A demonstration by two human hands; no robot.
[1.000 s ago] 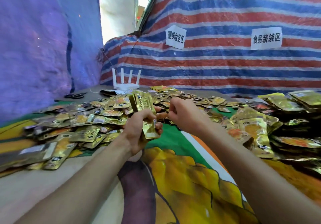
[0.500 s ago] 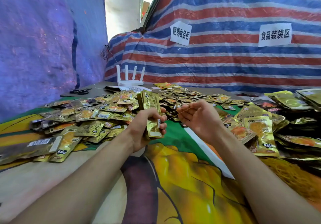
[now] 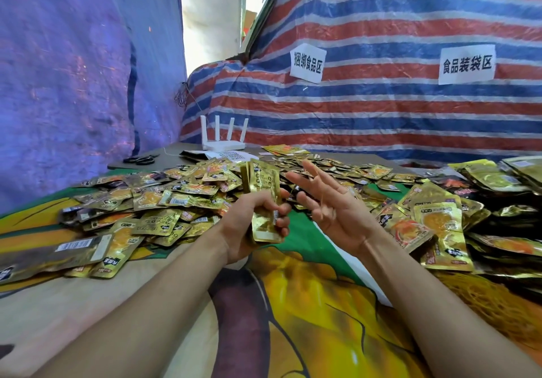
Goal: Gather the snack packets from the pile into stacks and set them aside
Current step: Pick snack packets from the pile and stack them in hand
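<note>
Here, along the left edge of the cloth-covered surface (image 3: 308, 333), the loose pile (image 3: 152, 201) of gold snack packets spreads toward the middle, with scissors (image 3: 139, 160) and a white router (image 3: 223, 140) near the far edge behind it. Just right of the pile, the left hand (image 3: 249, 222) has its fingers curled round a stack (image 3: 262, 190) of packets, held upright above the surface. Beside it the right hand (image 3: 334, 210) holds nothing firmly, palm up and fingers spread.

The gathering of this stack looks done. The next move probably calls for securing it or laying it among the larger packets (image 3: 437, 225) toward the right edge.

A thin strand may cross the right fingers, but it is too fine to be sure. The count in the stack cannot be read, the orange tangle (image 3: 484, 301) at the near right is unclear, and the rightmost heaps are cut off
</note>
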